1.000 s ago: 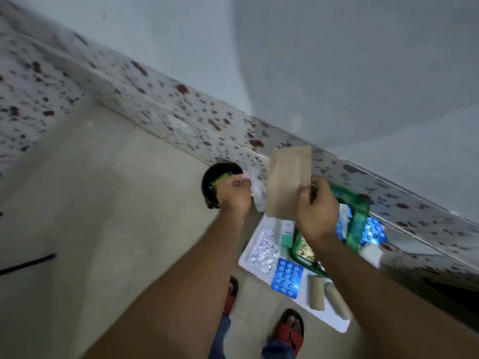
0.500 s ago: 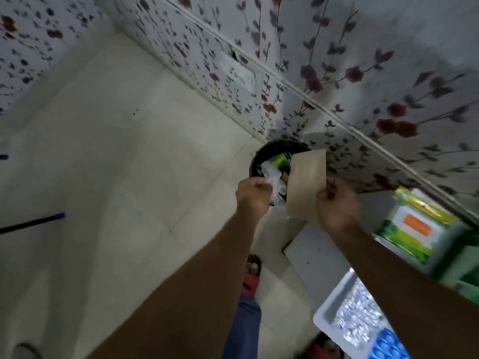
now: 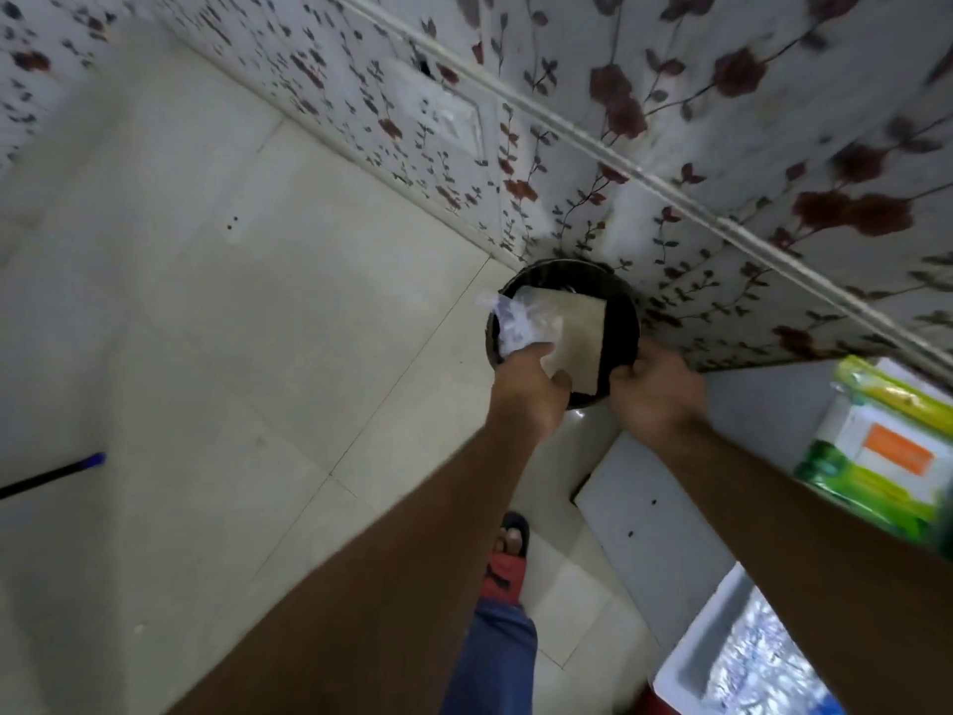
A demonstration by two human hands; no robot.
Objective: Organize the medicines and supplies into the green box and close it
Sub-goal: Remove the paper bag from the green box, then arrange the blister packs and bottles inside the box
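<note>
My left hand (image 3: 526, 389) is closed on a crumpled clear plastic wrapper (image 3: 515, 322) right over a round black bin (image 3: 626, 322) on the floor by the wall. A brown paper envelope (image 3: 572, 338) lies tilted across the bin's mouth, its lower edge between my two hands. My right hand (image 3: 655, 399) hovers at the envelope's lower right corner with curled fingers; whether it still touches the envelope is unclear. The green box is out of view.
A white table (image 3: 655, 513) juts in at the right, bearing a green and yellow wipes pack (image 3: 876, 456) and a white tray (image 3: 686, 668) of foil blister strips. My sandalled foot (image 3: 508, 554) stands below. A dark stick (image 3: 51, 474) lies at left.
The view swung from the table to the bin. Both hands went down to the bin's mouth, and the envelope, held upright before, now lies flat across it.
</note>
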